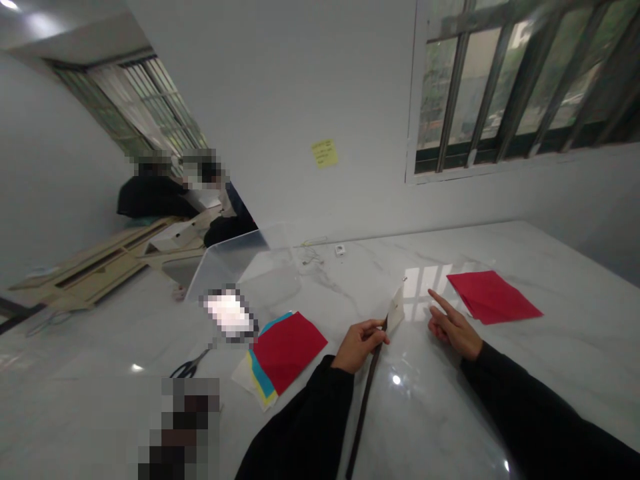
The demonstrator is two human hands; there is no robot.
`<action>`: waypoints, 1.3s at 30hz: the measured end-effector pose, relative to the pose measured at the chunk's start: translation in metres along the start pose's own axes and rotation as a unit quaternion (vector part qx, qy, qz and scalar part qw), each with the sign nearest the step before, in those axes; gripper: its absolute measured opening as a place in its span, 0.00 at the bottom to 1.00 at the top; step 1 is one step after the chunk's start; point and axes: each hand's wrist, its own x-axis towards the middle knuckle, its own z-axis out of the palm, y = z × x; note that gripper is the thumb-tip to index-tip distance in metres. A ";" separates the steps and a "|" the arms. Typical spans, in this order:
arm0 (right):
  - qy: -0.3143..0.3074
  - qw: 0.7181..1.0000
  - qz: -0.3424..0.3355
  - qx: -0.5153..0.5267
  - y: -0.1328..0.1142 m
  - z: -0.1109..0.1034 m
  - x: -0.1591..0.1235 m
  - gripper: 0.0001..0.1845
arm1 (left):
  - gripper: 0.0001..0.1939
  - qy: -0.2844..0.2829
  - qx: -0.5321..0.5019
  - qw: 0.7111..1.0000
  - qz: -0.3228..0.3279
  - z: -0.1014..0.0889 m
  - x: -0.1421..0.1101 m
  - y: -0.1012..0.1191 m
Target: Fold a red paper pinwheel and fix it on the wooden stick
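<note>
My left hand [357,345] is closed in a pinch on a small cream piece [395,312], held upright above the white marbled table. From the same grip a long dark strip [367,395] runs down toward the front edge of the view. I cannot tell whether the two are joined. My right hand [457,331] hovers beside them with its index finger stretched out and the other fingers curled, and nothing shows in it. Just beyond that hand lies a red sheet [493,297]. To the left of my left hand is a stack of red, blue, yellow and cream sheets [293,350].
Scissors [189,367] with dark handles lie left of the stack, near a blurred bright-screened device [231,313]. Behind stands a clear plastic bin [240,263]. A small white block [340,250] sits near the wall. Two people [155,193] are at the far left.
</note>
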 end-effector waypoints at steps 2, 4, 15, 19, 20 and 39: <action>-0.011 1.000 -0.003 -0.007 -0.001 0.000 -0.002 0.48 | 0.30 -0.005 -0.003 1.000 -0.004 0.000 -0.001 0.000; -0.022 1.000 -0.003 -0.013 0.000 0.000 -0.004 0.48 | 0.29 -0.012 -0.012 1.000 -0.003 0.001 -0.002 -0.001; -0.033 0.998 -0.005 -0.054 0.002 0.006 -0.010 0.49 | 0.22 0.017 -0.054 0.998 0.001 0.004 -0.003 -0.003; -0.020 0.998 -0.006 -0.054 0.002 0.008 -0.010 0.50 | 0.21 0.019 -0.070 0.997 -0.007 0.004 -0.002 -0.006; -0.027 0.998 -0.006 -0.057 0.002 0.007 -0.010 0.51 | 0.21 0.019 -0.075 0.997 -0.006 0.004 -0.002 -0.006; -0.059 0.997 0.006 -0.049 0.002 0.003 -0.012 0.38 | 0.22 0.013 -0.104 0.994 -0.014 0.006 -0.004 -0.001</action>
